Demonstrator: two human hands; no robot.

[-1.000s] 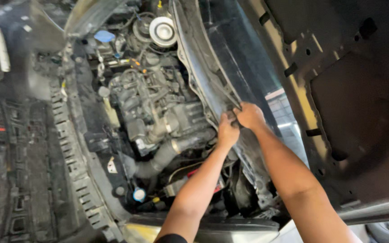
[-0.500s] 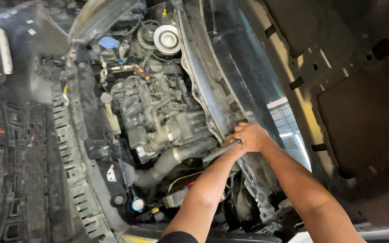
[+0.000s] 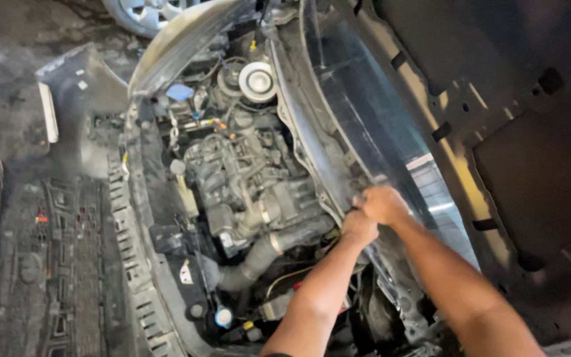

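Note:
I look down into an open car engine bay with a grey engine (image 3: pixel 252 192) in the middle. My right hand (image 3: pixel 383 203) and my left hand (image 3: pixel 359 228) are pressed together at the dark trim edge (image 3: pixel 328 178) between the engine and the windshield (image 3: pixel 358 112). Both hands are curled shut around a small dark part there, which their fingers hide. A thick black hose (image 3: pixel 266 251) runs just left of my left forearm.
The raised hood's dark underside (image 3: pixel 530 165) fills the right side. A round white cap (image 3: pixel 257 80) and a blue cap (image 3: pixel 180 91) sit at the far end of the bay. The black front grille panel (image 3: pixel 54 264) lies on the left, and a wheel (image 3: pixel 147 13) shows at the top.
My two hands have drawn closer together at the trim edge, the right now over the left. The camera has shifted slightly, so the bay sits lower in view.

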